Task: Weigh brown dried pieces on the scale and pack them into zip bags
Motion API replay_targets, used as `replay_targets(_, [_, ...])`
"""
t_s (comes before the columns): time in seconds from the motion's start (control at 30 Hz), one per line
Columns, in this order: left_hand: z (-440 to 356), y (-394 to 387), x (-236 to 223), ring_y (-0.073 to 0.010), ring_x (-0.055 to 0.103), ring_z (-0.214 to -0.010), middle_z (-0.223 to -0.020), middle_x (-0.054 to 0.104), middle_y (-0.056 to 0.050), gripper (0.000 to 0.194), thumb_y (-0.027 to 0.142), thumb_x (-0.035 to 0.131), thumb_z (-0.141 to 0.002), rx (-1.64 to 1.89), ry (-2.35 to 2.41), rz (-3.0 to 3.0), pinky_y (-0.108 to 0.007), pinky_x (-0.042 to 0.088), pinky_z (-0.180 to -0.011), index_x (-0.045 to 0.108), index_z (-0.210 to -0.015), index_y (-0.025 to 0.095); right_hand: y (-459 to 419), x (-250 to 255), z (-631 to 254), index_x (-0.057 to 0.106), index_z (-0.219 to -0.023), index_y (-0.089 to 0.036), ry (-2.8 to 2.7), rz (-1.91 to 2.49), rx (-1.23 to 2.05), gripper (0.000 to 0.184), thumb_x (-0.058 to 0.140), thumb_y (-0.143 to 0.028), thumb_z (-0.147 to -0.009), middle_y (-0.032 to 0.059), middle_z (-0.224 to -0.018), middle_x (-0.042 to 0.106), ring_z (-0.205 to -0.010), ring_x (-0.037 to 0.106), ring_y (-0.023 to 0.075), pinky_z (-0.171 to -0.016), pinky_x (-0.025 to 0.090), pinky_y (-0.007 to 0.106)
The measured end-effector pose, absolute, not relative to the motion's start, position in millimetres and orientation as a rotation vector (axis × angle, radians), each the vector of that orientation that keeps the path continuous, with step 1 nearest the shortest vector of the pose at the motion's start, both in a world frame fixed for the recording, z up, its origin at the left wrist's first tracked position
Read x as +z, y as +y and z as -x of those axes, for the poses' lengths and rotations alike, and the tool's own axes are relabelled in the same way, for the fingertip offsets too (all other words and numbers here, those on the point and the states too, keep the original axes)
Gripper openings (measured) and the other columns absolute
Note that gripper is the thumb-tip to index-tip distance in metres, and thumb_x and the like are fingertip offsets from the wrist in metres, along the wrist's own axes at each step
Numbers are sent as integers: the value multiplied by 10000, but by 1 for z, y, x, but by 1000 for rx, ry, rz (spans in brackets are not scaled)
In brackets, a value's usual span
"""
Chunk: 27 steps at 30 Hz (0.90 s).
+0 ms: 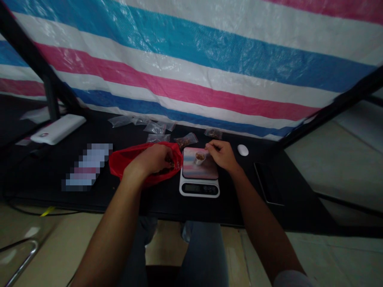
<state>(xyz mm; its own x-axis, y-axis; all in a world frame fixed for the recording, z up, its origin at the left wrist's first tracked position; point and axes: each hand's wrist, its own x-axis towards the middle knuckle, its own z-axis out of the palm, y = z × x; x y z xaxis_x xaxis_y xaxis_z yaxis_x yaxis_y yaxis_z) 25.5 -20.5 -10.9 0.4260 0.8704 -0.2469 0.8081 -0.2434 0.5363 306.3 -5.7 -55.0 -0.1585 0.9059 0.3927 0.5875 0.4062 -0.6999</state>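
A red plastic bag (119,161) lies with its mouth spread, and dark brown bits show inside. My left hand (154,157) reaches into it, fingers curled down among the bits; what they grip is hidden. Right of the bag is a white kitchen scale (183,189) with a shiny metal plate and a dark display. On the plate stands a small translucent cup (199,159) holding brown bits. Beside the cup's far right side, my right hand (221,153) has its thumb and fingers pinched together; I cannot make out anything between them.
Behind the bag lie several clear zip bags (155,127), with brown contents in one bag (187,140) and another bag (213,133). A white power bank (58,129) and a blurred-out phone-like shape (88,167) are left. A white round disc (243,150) and a dark phone (268,183) are right.
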Motion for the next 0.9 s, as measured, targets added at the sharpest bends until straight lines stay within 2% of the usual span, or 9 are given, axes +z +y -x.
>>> replay_targets(0.17, [-22,-19,-10,-193,703,-640,-766,786,-48,124,181,667,-832,88,1421,-2078,-255,444,-551,788,-859,178,-6,-55,-307,717,-697,-188,-1866,1281,500,304,593,-363,-914,15,-613,640,-579,529,154,-565,361,285])
replay_targets(0.33, [-14,-14,-7,-195,733,-762,-860,810,-33,205,156,627,-844,107,1406,-2206,-252,483,-667,816,-894,217,-6,-55,-307,708,-687,-191,-1861,1283,498,304,598,-360,-914,11,-601,628,-576,525,151,-563,361,282])
replay_targets(0.5, [-4,-15,1,-202,745,-807,-919,823,-16,214,225,664,-848,131,1436,-2149,-246,527,-740,841,-967,243,-6,-55,-307,717,-697,-189,-1859,1290,500,312,604,-381,-916,3,-583,611,-563,512,147,-544,342,279])
replay_targets(0.67, [-11,-24,14,-183,734,-814,-932,820,16,195,262,675,-888,356,1345,-2167,-242,542,-806,831,-1004,242,-6,-54,-307,720,-699,-184,-1853,1275,496,318,591,-379,-915,7,-596,618,-570,515,146,-549,341,280])
replay_targets(0.8, [-39,-27,18,-188,743,-945,-1063,821,-10,191,246,675,-918,668,1167,-2198,-255,537,-903,817,-1041,211,-6,-53,-307,710,-686,-185,-1833,1274,492,317,588,-374,-909,6,-593,610,-571,515,146,-548,341,278])
replay_targets(0.9, [-63,-26,15,-195,742,-979,-1072,817,-32,185,247,660,-949,771,1041,-2242,-258,533,-889,813,-1039,198,-6,-52,-307,710,-691,-185,-1835,1270,503,324,580,-376,-919,15,-619,634,-594,535,153,-564,361,280])
